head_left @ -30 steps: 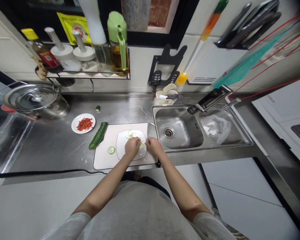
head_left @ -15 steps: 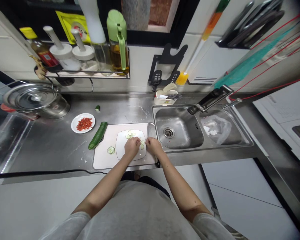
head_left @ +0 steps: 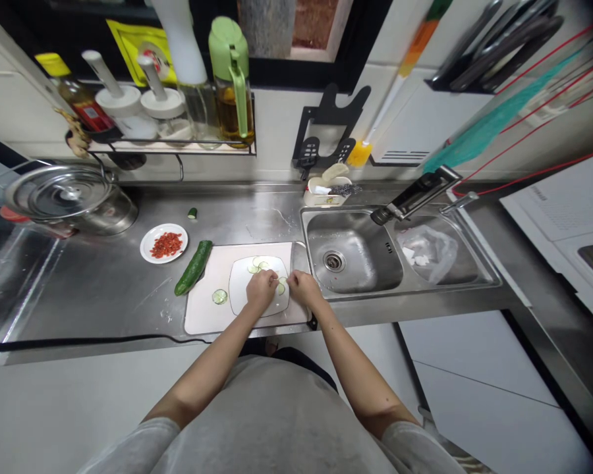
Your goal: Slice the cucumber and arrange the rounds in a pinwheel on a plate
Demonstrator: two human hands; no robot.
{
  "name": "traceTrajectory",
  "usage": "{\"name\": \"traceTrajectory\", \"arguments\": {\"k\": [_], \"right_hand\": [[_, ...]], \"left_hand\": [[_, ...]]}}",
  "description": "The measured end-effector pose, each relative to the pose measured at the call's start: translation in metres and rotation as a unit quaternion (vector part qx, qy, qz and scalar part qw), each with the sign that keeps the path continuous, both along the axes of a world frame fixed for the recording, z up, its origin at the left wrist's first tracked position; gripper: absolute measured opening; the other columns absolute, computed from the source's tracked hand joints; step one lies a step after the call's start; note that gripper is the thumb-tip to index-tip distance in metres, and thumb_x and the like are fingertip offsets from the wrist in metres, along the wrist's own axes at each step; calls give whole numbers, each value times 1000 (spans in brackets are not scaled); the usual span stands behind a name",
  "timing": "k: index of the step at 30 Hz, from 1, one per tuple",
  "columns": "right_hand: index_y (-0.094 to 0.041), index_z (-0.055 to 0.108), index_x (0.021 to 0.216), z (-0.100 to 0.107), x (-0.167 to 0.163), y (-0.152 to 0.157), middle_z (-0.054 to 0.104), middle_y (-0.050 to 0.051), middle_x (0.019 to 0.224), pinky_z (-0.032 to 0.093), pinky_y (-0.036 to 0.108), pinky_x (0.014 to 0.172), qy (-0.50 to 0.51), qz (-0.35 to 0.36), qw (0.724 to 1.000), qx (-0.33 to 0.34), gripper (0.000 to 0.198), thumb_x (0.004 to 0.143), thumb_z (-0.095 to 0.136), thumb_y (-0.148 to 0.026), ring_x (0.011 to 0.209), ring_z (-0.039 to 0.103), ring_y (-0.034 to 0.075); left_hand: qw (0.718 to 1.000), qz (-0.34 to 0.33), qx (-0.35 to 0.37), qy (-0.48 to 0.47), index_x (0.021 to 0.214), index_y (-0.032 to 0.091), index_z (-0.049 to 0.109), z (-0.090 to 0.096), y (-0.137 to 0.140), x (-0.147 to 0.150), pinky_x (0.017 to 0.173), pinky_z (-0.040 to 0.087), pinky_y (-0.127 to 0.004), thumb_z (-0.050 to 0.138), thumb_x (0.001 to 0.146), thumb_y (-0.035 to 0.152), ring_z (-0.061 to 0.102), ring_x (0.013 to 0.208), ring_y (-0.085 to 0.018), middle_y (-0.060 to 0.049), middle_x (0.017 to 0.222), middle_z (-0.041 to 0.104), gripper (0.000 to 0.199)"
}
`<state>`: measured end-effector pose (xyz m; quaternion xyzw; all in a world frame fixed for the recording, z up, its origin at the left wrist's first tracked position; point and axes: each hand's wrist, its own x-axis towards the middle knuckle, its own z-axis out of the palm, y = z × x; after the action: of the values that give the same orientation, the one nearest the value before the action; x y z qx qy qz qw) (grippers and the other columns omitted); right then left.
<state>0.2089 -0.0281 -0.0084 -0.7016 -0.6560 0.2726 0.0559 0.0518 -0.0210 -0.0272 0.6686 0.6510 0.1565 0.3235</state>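
My left hand (head_left: 261, 290) is closed in a pinch over the white square plate (head_left: 240, 289). Opposite it, at the plate's right edge, my right hand (head_left: 303, 288) is pinched too. Between the fingertips of both is a thin cucumber slice (head_left: 281, 288); the fingers partly cover its edges. Several more slices (head_left: 259, 264) overlap near the plate's far rim. The plate rests on a pale cutting board (head_left: 205, 319). Left of the plate, on the board, sits a small pile of cucumber slices (head_left: 220, 297). A whole-looking cucumber (head_left: 194, 268) leans along the board's left edge.
A round plate of chopped red pieces (head_left: 165, 243) and a cucumber end (head_left: 192, 213) lie farther back. At left stands a lidded steel pot (head_left: 74, 197). To the right is a double sink (head_left: 356, 253) with a faucet (head_left: 415, 197). A black cable (head_left: 93, 342) runs along the front edge.
Both hands stay almost in place at the cucumber slice, with hardly any finger movement. The camera view has shifted very slightly.
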Motion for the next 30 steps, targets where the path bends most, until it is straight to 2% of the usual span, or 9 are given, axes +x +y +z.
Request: {"name": "traceTrajectory", "arguments": {"k": [3,6,10,14,17,20,30], "right_hand": [[-19,64,82,2,4,-1,65,2,76,28,22,59,37,-29,999,19,15,86,50,-26,67,51,13],[-19,64,83,5,12,-5,62,1,71,31,22,59,83,-61,993,53,17,84,49,-28,65,51,13],[-18,65,90,11,29,-18,56,-1,62,34,23,59,139,-120,977,110,26,83,46,-35,60,49,14],[-16,64,99,10,50,-40,53,-2,62,39,26,62,180,-189,949,175,37,80,48,-44,58,49,15],[-15,63,98,6,65,-53,50,-3,60,39,27,60,194,-241,932,189,41,77,50,-48,56,46,14],[-14,64,96,2,72,-59,47,-4,58,38,27,58,202,-276,920,193,42,75,52,-49,54,44,13],[-14,63,94,8,53,-59,45,-6,57,37,25,56,224,-273,914,197,37,75,52,-44,52,42,12]], "left_hand": [[999,14,13,-48,85,22,67,4,0,-3,70,42,-28,60,82,26,58,85,-19,-3,86,67,9],[989,68,35,-126,86,21,68,11,-3,-18,69,44,-27,55,84,26,58,77,-16,-3,88,68,14],[958,182,95,-200,89,19,67,23,-14,-61,67,45,-25,58,80,34,54,67,-13,-2,81,66,20],[934,267,130,-199,92,17,67,27,-34,-114,62,44,-23,59,77,40,49,60,-11,0,72,61,29],[937,290,122,-154,90,17,68,22,-51,-146,63,44,-24,60,74,43,49,60,-11,-1,74,62,31],[945,291,95,-115,90,18,68,13,-64,-162,63,44,-25,58,74,44,50,60,-12,-1,74,63,32],[953,288,54,-78,90,21,68,-1,-73,-164,64,45,-25,56,74,44,52,60,-13,-1,78,65,30]]}}
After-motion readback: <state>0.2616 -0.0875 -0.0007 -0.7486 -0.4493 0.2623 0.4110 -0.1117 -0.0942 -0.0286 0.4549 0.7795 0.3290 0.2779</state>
